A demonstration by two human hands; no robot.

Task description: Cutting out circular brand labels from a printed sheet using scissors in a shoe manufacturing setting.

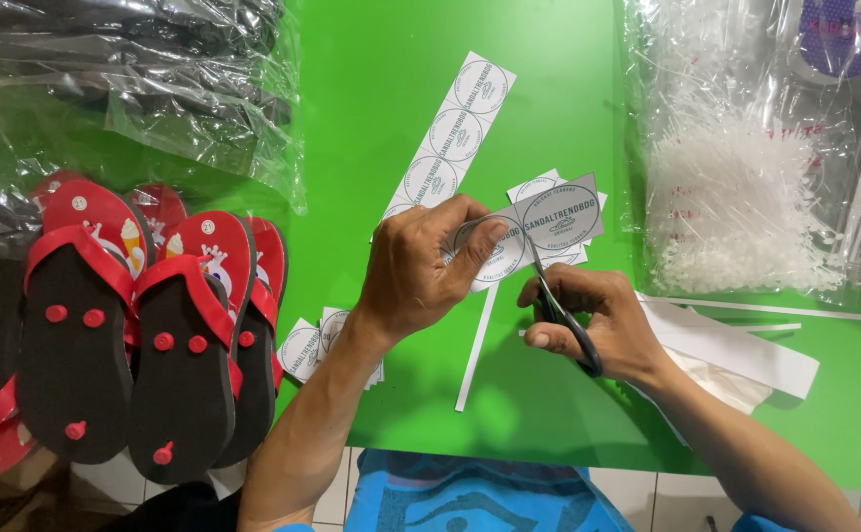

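On the green table, just ahead of me, I am seeing my left hand pinching a short strip of round grey-and-white labels between thumb and fingers, holding it up off the surface near the middle of the view. My right hand is gripping a pair of black-handled scissors, fingers threaded through the loops, and the blades are pointing up into the strip between two of the labels; I think they are partly closed on the paper, though my thumb is hiding the tips. A longer uncut strip of labels is lying flat beyond my left hand, slanting toward the far edge. A small stack of cut labels is sitting beside my left wrist, and a thin white offcut is lying between my forearms. To the left, red and black flip-flops are lying soles up in an overlapping row. To the right, a clear bag of white plastic fasteners is resting well apart from my hands, with white paper sheets just beside my right wrist.
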